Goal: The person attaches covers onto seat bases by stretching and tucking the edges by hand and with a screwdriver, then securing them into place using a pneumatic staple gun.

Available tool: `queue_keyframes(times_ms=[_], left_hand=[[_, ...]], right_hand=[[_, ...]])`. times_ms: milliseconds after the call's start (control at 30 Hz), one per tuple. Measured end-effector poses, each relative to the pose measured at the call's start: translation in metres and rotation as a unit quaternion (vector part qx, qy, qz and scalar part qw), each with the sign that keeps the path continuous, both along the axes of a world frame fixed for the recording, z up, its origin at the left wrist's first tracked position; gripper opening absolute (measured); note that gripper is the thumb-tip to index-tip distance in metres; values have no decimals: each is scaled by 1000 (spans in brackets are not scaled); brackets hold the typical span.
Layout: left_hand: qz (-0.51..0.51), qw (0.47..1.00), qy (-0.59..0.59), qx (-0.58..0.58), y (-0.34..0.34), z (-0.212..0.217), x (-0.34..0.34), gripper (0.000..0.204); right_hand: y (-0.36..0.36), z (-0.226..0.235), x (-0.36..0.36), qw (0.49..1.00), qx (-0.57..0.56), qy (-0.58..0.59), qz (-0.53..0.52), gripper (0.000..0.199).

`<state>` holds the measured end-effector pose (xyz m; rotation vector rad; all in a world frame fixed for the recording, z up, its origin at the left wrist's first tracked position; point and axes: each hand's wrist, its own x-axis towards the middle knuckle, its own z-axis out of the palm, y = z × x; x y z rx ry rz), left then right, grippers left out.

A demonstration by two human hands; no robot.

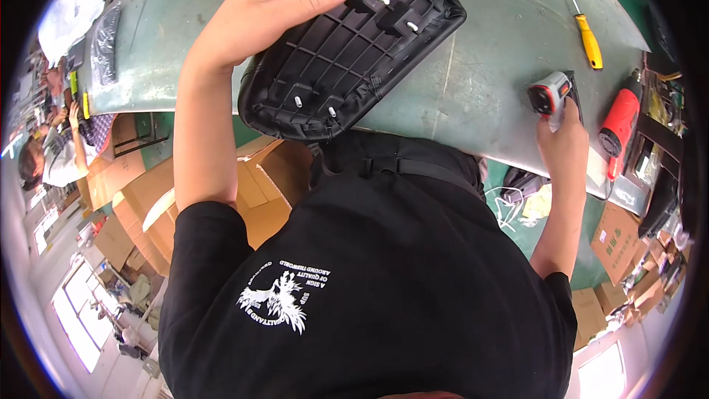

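Observation:
A black motorcycle-type seat (332, 52) lies at a slant over the front of the table, its ribbed plastic underside facing up. Four small white-tipped studs stick out of that underside, and the black cover is folded over its edge. My left hand (255, 11) grips the seat's far left edge, thumb stretched across the ribs, the other fingers mostly hidden. Well to the right, my right hand (563, 137) is closed around a grey, red and black staple gun (548, 94) at the table's right side. The staple gun's handle is partly covered by my fingers.
A yellow-handled screwdriver (588, 41) lies at the far right, with a red heat gun (620, 114) nearer the right edge. Clear plastic-wrapped parts (105, 44) lie far left. An open cardboard box (251, 185) stands below the table's front edge. Another person (63, 151) works beyond the left side.

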<state>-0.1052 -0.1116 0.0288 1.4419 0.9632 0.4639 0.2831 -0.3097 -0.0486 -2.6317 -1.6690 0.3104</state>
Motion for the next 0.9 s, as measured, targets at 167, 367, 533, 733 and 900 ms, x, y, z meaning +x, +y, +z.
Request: queue_keyframes(times_ms=[167, 367, 533, 733, 900], left_hand=[[53, 998, 23, 29, 7, -9, -9, 70], [122, 987, 107, -7, 29, -37, -37, 73], [193, 975, 88, -68, 37, -44, -32, 69], [188, 977, 47, -83, 38, -43, -32, 68], [129, 989, 55, -42, 50, -31, -21, 62]], right_hand=[[0, 27, -35, 998, 2, -50, 45, 49], [-1, 34, -49, 945, 204, 223, 126, 35], [-8, 23, -59, 938, 186, 263, 130, 30], [-8, 13, -64, 930, 178, 285, 146, 30], [-2, 16, -69, 932, 162, 294, 137, 29]])
